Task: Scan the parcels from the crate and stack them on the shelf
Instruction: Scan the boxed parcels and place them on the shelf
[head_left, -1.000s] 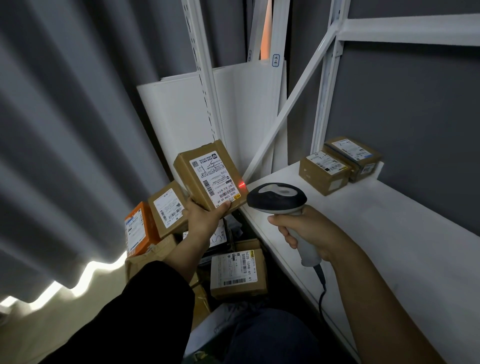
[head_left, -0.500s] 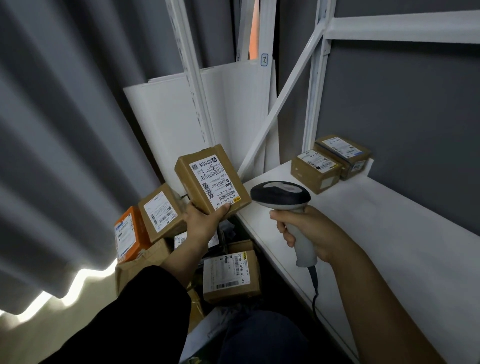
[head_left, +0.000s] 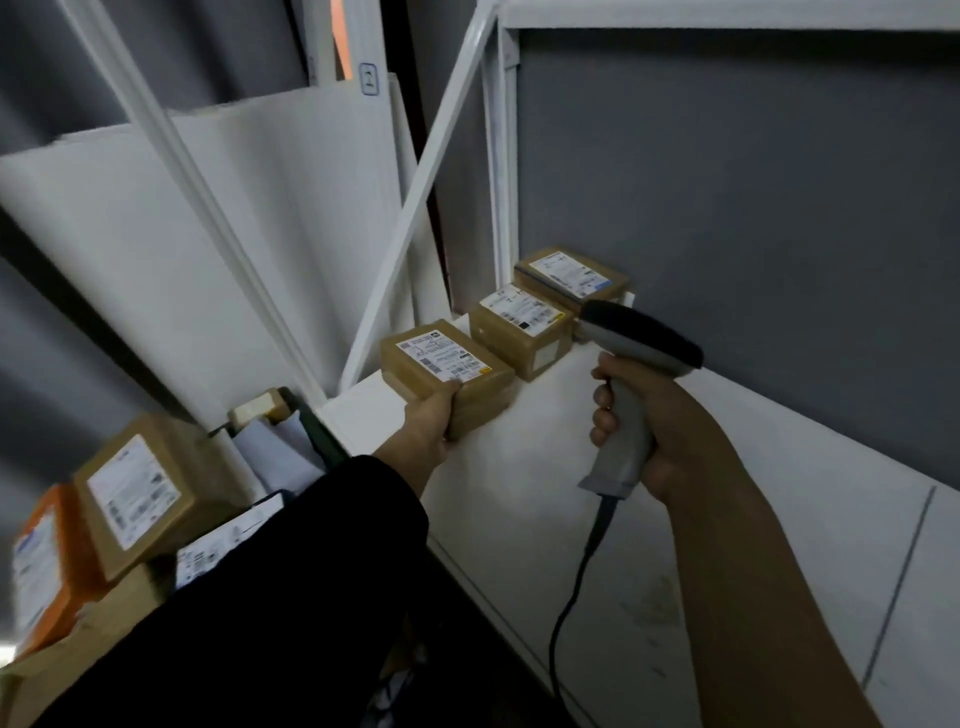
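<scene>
Parcel no longer raised to scanner; now down at shelf left end, just beside two shelved parcels. Left hand grip clamped on its near corner; right hand grip clamped on scanner. Scan likely done; release pending.

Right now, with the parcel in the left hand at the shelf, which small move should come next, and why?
Probably lower the parcel flat onto the shelf, snug beside the nearer shelved parcel. The left hand grips its near corner, label up, at the shelf's edge; whether it already rests there I cannot tell. The right hand holds the scanner.
</scene>
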